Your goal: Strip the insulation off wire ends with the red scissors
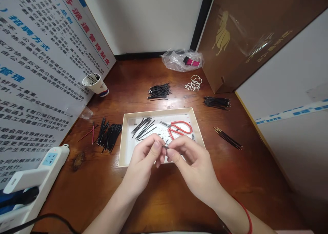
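Observation:
My left hand (143, 155) and my right hand (192, 162) meet above the near edge of a cream cardboard tray (159, 112). Their fingertips pinch a short black wire (165, 146) from both sides, and the fingers hide most of it. Inside the tray, a loose bunch of black wires (143, 128) lies at the left. Red-handled scissors (180, 128) lie at the right among small dark scraps, a little beyond my right hand.
Bundles of black wires (159, 91) (216, 103) (109, 135) lie on the wooden desk (164, 199), with gold-tipped wires (228, 138) at right. Also there: a paper cup (95, 84), rubber bands (194, 83), a plastic bag (179, 60), and a power strip (38, 169).

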Tool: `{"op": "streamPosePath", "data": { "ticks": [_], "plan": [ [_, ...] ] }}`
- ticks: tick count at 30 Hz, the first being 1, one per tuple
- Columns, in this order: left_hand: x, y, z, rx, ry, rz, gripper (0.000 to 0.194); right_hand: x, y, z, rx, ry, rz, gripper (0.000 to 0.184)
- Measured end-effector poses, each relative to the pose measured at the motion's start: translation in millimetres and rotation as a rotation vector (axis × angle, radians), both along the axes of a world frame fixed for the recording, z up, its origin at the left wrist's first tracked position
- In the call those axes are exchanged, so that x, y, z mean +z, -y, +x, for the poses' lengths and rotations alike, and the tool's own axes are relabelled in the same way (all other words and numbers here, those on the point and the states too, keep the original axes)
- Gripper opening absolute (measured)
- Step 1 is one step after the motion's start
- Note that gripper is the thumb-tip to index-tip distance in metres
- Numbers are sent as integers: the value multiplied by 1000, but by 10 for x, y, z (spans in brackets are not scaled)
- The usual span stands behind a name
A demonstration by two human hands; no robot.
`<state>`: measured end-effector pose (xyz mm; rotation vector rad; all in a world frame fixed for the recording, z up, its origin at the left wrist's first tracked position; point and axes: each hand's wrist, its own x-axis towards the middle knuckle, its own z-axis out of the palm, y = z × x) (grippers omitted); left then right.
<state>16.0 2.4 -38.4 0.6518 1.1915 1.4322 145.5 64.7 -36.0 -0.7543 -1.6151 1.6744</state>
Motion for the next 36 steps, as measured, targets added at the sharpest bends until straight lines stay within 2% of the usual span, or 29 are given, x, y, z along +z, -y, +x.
{"op": "streamPosePath", "data": {
  "ticks": [7, 11, 15, 19, 25, 30, 34, 36],
  "plan": [
    [-51, -15, 22, -43, 148, 72, 34, 40, -3, 18, 95, -88, -188, 11],
    [-49, 0, 7, -55, 73, 103, 34, 35, -20, 20, 131, -125, -240, 11],
    [-50, 28, 4, -38, -33, 94, 38, 16, -9, 26, 117, -108, -153, 11],
    [-63, 40, 36, -7, 21, 78, 41, -21, 32, 12, 84, -84, -55, 12],
    [-62, 24, 84, 67, 33, 65, 42, -58, 74, -21, 16, -100, -59, 12],
    [-70, 4, 86, 71, 28, 47, 41, -88, 76, -43, -12, -99, -76, 14],
    [-82, 0, 89, 80, -11, 43, 41, -105, 52, -52, -13, -89, -102, 14],
    [-68, 3, 81, 92, -79, 30, 41, -72, 8, -25, 31, -33, -84, 15]
  ]
}}
